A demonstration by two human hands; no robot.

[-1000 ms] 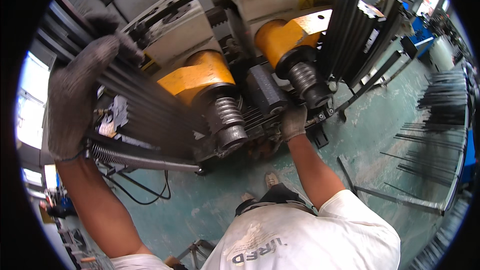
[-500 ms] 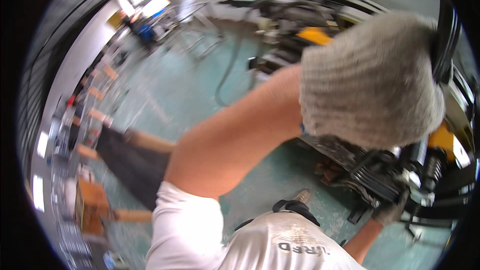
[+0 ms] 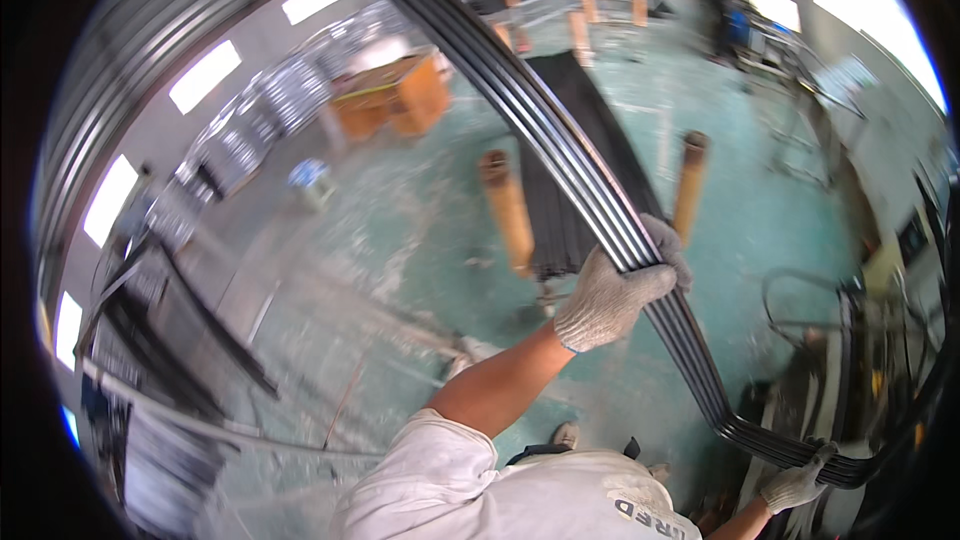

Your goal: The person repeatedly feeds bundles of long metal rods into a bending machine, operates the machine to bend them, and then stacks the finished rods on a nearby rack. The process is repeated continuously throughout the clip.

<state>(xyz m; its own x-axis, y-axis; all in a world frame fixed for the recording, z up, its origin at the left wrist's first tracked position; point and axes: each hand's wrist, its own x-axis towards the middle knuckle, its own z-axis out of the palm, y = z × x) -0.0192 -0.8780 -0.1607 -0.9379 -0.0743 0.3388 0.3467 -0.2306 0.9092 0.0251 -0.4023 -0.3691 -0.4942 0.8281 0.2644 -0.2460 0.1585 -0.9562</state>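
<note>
A bundle of several long, glossy black strips runs from the upper left down to the lower right. My left hand, in a knitted off-white work glove, is closed around its middle, fingers wrapped over the strips. Farther down at the right, my right hand, gloved the same way, is closed at the bundle beyond a sharp-looking bend; part of its grip is hidden. Beyond my left hand stands a low stack of dark strips, flanked by two brown upright posts.
Machinery is close at my right. At the left are more black strips on a rack and a blue-and-white bucket. An orange-brown box-like table and wrapped bundles line the far left. A person stands far off.
My view has swung left from the machine, bringing the stack and posts to the middle. My left hand is farther from the camera, and the long bundle now shows across the view.
</note>
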